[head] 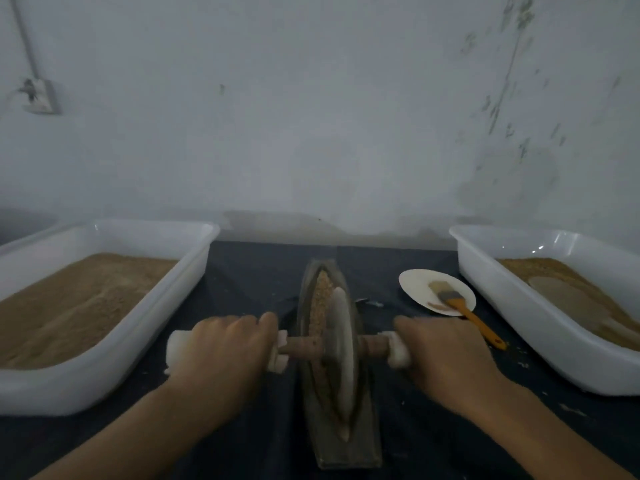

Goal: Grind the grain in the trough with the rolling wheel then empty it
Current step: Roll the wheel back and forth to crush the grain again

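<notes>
So the trough (341, 358) sits mid-table, long axis running straight away from the near edge toward the wall. The rolling wheel (343, 355) stands in its groove, axle crossways. Left hand (225, 344) and right hand (440, 351) are each curled tight round a padded axle end, equally close. Grain (320, 299) lies ahead at the far end, so I'd guess the next push goes forward

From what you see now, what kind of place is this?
Probably a plain workroom for grinding grain by hand: a boat-shaped trough with a rolling wheel on a dark table, white tubs of brown meal, and a bare stained wall.
</notes>
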`<state>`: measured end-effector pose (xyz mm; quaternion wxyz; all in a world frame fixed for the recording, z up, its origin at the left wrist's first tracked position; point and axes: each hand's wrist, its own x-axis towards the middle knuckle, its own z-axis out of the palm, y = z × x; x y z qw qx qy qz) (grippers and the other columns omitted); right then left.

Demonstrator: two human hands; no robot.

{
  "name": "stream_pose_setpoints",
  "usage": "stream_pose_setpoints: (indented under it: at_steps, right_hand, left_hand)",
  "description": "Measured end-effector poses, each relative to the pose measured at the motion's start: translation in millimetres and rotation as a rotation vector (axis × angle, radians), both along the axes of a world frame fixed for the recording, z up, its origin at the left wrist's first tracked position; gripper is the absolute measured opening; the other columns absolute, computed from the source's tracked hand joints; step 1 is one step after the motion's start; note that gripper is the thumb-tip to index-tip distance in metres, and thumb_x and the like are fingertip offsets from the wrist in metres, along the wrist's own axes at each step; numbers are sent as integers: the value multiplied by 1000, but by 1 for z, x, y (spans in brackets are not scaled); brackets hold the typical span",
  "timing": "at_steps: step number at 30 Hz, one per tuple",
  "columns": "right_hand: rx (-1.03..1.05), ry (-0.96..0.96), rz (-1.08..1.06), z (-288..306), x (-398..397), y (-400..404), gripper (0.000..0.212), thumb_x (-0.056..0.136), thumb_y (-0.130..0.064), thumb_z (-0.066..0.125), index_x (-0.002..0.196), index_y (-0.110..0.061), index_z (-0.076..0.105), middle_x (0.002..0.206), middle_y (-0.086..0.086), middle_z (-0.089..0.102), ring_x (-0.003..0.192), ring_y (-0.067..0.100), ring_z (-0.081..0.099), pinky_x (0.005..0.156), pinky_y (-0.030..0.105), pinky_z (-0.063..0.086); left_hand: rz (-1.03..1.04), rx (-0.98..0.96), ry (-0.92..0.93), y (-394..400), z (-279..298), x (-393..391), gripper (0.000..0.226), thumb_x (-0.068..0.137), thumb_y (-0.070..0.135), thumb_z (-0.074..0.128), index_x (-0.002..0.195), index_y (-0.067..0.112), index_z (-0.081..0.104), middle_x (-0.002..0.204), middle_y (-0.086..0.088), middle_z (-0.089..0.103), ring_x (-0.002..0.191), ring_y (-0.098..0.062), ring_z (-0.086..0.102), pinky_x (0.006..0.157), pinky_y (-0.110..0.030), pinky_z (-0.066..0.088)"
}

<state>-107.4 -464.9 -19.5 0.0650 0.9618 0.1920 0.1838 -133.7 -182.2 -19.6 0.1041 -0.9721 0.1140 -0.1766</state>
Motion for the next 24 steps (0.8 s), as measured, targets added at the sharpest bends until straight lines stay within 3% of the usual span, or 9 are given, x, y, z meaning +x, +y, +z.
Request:
stream_pose_setpoints:
  at_steps: [3,7,13,16,20,24]
  right_hand:
    - [0,5,-54,-12,-18,-7,44,67,-44,68,70,-38,25,62,-11,48,56,7,49,50,29,43]
    - [23,23,-47,-9,7,0,28,75,-46,63,77,-35,37,71,-9,57,66,13,57,56,33,46]
    - [10,-97,-68,-4,90,24,20,81,-38,63,87,-27,47,82,-2,64,72,22,60,56,32,37]
    - [52,-65,-114,-3,112,27,15,85,-32,59,93,-25,48,91,2,65,82,26,62,63,36,43]
    - [128,-14,-96,-14,95,19,19,85,-39,59,93,-26,48,90,0,64,82,23,62,64,34,44]
    - [92,5,-4,-10,43,6,19,79,-40,64,86,-32,47,80,-7,60,74,13,59,65,34,49]
  left_hand:
    - [-35,20,-114,-8,6,-21,58,58,41,81,73,32,26,57,12,28,49,-7,25,48,-26,16]
    - [88,-5,-75,-10,-1,11,35,82,41,61,80,32,27,68,12,39,56,-7,35,55,-28,27]
    - [143,-83,-83,-4,-6,85,23,86,35,56,81,27,35,76,6,56,68,-20,56,58,-31,32]
    - [129,-16,-105,-5,7,108,16,85,33,59,90,26,46,91,1,64,82,-25,63,61,-32,33]
    - [82,23,-79,-15,16,104,20,84,31,62,90,24,44,94,1,65,85,-22,63,62,-32,33]
    - [75,-4,-37,-12,3,45,33,81,39,64,84,28,33,84,7,60,70,-15,55,60,-31,32]
